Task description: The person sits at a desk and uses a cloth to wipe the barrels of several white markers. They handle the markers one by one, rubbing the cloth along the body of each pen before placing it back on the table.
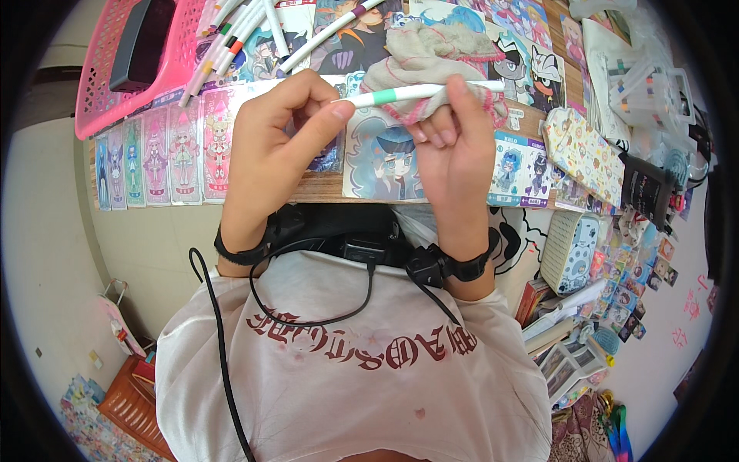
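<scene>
A white marker pen with a green band [413,92] is held level above the table between my two hands. My left hand [283,127] pinches its left end between thumb and fingers. Toward the other end, my right hand [456,138] grips the barrel with the thumb or a finger over it. A crumpled pale cloth with pink stitched edges [427,52] lies behind the pen and touches or nears my right fingers; the exact contact is hidden. Under the pen is a picture of a blue-haired cartoon figure [384,159].
Several white markers [248,40] lie loose at the back left beside a pink plastic basket [104,69] holding a dark box [144,46]. A row of character cards [156,156] lines the front left edge. At right are a patterned pouch [583,153] and a clear marker case [646,95].
</scene>
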Demonstrator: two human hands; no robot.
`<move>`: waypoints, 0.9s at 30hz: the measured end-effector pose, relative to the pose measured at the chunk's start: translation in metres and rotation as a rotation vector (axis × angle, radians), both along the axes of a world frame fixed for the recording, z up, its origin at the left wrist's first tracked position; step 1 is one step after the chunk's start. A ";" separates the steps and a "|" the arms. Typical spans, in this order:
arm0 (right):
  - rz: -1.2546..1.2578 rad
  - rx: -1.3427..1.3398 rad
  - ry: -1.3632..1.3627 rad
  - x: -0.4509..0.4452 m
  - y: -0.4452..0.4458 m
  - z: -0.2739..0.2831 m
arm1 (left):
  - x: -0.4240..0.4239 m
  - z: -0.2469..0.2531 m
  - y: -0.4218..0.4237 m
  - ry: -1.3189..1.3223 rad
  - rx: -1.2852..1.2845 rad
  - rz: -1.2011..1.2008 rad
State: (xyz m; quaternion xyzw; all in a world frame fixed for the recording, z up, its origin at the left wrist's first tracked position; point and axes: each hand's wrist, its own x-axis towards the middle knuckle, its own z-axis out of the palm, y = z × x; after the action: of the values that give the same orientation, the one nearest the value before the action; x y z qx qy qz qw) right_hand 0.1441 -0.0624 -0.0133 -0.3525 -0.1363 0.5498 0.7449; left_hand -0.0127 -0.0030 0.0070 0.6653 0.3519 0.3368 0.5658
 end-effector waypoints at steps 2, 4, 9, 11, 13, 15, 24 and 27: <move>-0.036 0.020 0.092 0.004 -0.001 -0.003 | -0.001 -0.001 0.001 -0.010 -0.003 -0.007; -0.045 0.037 0.148 0.007 -0.001 -0.003 | -0.001 -0.001 0.001 0.042 0.031 -0.050; 0.013 -0.065 0.054 0.001 0.000 0.004 | -0.002 -0.003 0.001 0.064 -0.046 -0.098; 0.076 -0.065 -0.061 -0.002 0.000 0.005 | -0.001 -0.003 0.001 0.051 -0.057 -0.128; 0.148 -0.077 -0.169 -0.005 -0.001 0.007 | 0.000 -0.001 -0.001 0.061 -0.045 -0.174; 0.223 -0.097 -0.266 -0.006 -0.002 0.010 | 0.003 0.000 -0.003 0.048 -0.059 -0.171; 0.081 0.071 0.048 0.005 -0.002 -0.004 | -0.009 0.001 0.002 -0.084 0.075 0.000; 0.000 -0.011 0.084 0.005 -0.001 0.001 | -0.009 -0.003 0.001 -0.198 0.117 0.100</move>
State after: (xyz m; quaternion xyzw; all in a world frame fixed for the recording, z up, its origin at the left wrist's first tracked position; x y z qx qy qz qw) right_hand 0.1491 -0.0637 -0.0124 -0.3331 -0.1019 0.5649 0.7480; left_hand -0.0221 -0.0017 0.0036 0.6422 0.3066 0.4486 0.5406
